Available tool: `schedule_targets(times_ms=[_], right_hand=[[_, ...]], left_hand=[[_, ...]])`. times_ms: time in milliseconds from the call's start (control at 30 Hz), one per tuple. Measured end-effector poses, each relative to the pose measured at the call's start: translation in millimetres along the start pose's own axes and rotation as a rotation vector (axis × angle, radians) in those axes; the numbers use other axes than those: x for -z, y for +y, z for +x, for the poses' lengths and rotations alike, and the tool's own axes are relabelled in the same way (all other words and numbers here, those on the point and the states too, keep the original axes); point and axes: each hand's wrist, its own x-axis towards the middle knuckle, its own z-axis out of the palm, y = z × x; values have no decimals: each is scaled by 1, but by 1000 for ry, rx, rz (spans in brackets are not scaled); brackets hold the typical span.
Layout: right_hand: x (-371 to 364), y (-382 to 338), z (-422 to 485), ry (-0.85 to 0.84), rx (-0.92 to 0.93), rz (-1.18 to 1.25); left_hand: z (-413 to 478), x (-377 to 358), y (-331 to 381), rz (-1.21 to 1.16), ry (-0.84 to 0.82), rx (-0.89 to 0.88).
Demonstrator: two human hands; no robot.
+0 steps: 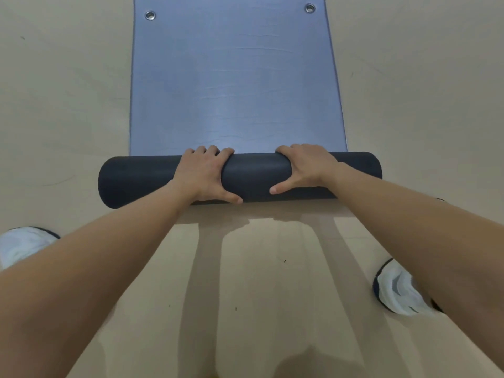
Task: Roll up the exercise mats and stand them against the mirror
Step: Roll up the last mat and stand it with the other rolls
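A blue exercise mat [234,77] lies flat on the beige floor and runs away from me, with two metal eyelets at its far end. Its near part is wound into a dark roll [256,175] lying crosswise in front of me. My left hand [203,175] grips the roll left of its middle, fingers curled over the top and thumb on the near side. My right hand [302,167] grips it right of the middle in the same way. No mirror is in view.
Beige floor [68,105] lies on both sides of the mat. My white shoes stand at the lower left [21,244] and lower right [401,290], behind the roll. Shadows of my arms fall on the floor between them.
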Motion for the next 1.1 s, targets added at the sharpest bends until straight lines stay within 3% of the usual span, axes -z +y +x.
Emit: schedule_targets(times_ms=[167,767,967,1100], right_hand=[[-13,-17,-25,-48,-6,67],[-143,-72,-178,-529,-9,325],[-146,-65,-169,-531,-25,394],[-146,-62,-164,-504,-16,333]], left_hand=[[-22,0,2,50,-24,-65],[-203,-88,86,-119,-467,-122],[-249,-103,100,-90,-31,-179],[-250,-115,112,-79,-22,-125]])
